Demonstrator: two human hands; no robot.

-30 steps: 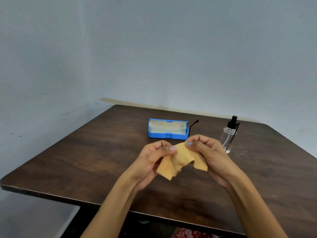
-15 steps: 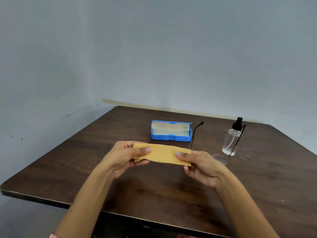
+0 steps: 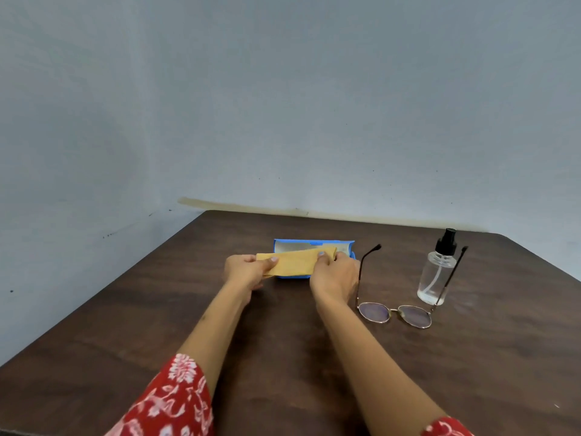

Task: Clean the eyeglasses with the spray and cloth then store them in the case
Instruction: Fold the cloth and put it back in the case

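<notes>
A folded yellow cloth [image 3: 294, 262] is stretched between my hands, right over the open blue glasses case [image 3: 314, 245]. My left hand [image 3: 246, 272] pinches its left end and my right hand [image 3: 334, 275] pinches its right end. The cloth and hands hide most of the case's inside. The thin-framed eyeglasses [image 3: 394, 313] lie on the table to the right of my right hand, temples unfolded and pointing away from me. A clear spray bottle [image 3: 438, 272] with a black pump top stands upright just right of the glasses; one temple crosses in front of it.
Everything sits on a dark brown wooden table [image 3: 188, 309] pushed into a corner of grey walls. Its left edge runs diagonally, and its right edge slants down past the bottle. My red patterned sleeves [image 3: 176, 401] show at the bottom.
My hands opened the bunched cloth into a flat folded strip, then carried it away from me to the case. The eyeglasses, earlier hidden behind my hands, now lie in full view.
</notes>
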